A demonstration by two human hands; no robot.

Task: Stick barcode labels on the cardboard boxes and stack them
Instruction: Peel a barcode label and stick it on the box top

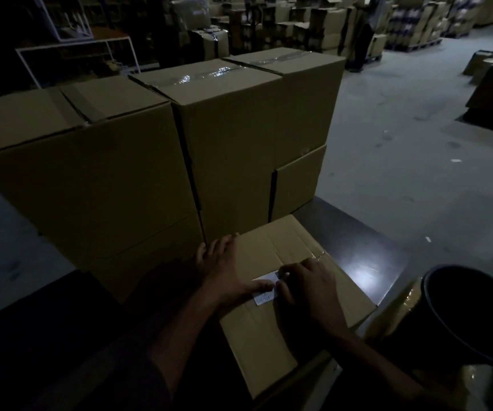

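A small cardboard box [272, 330] lies in front of me on a dark platform. On its top sits a white barcode label [264, 293]. My left hand [224, 268] lies flat on the box's far left corner, its thumb pressing the label's left part. My right hand [310, 289] covers the label's right end, fingers pressing down on it. Behind the small box stand taped cardboard boxes: a wide stack on the left [85, 173], a tall one in the middle [227, 137] and another at the right rear [301, 99].
A black round bucket [470, 318] stands at my right on a tape-wrapped box [396, 312]. The dark platform [358, 250] extends right of the small box. Grey concrete floor [402, 114] opens to the right. Pallets of cartons [417, 28] and white shelving [76, 48] fill the background.
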